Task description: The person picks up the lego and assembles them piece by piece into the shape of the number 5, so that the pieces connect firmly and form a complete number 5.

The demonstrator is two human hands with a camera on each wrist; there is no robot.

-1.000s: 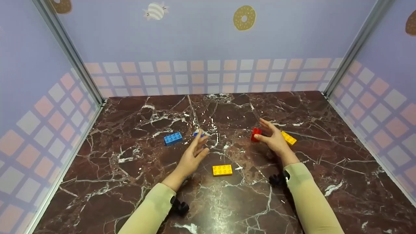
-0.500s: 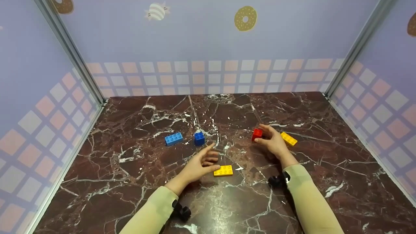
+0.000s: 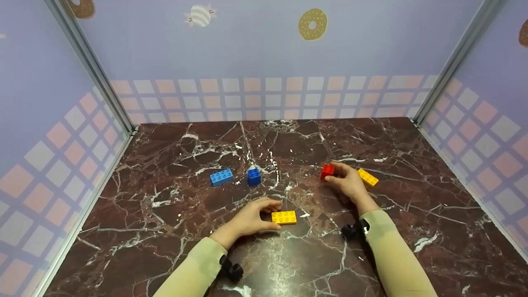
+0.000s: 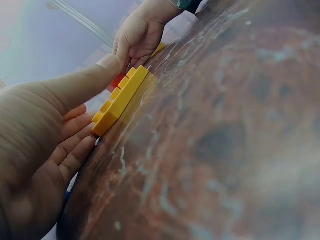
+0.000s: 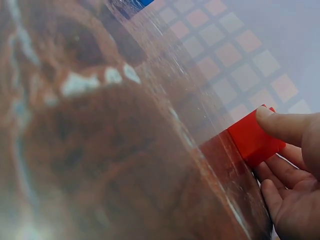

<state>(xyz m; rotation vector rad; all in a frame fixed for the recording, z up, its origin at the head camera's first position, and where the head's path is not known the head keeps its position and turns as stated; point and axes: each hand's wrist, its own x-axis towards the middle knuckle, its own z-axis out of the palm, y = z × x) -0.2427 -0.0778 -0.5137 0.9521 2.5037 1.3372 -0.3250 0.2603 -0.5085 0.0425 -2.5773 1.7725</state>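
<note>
In the head view my left hand (image 3: 253,217) reaches around the left end of a yellow toy brick (image 3: 284,217) lying flat, studs up. Thumb and fingers stand on opposite sides of it, with a gap showing on the finger side. The left wrist view has that yellow brick (image 4: 120,101) between the thumb and the fingers. My right hand (image 3: 348,183) holds a small red toy brick (image 3: 327,171), its thumb on the near side and fingers behind. In the right wrist view the thumb presses on the red brick (image 5: 252,139), which stands on the table.
A light blue brick (image 3: 221,177) and a darker blue brick (image 3: 254,176) stand left of centre. Another yellow brick (image 3: 368,177) lies just right of the right hand. Patterned walls (image 3: 264,49) enclose the dark marbled table (image 3: 185,264) at the back and sides.
My left hand has moved from near the dark blue brick toward me and right, to the near yellow brick. The right hand's fingers have drawn in on the red brick.
</note>
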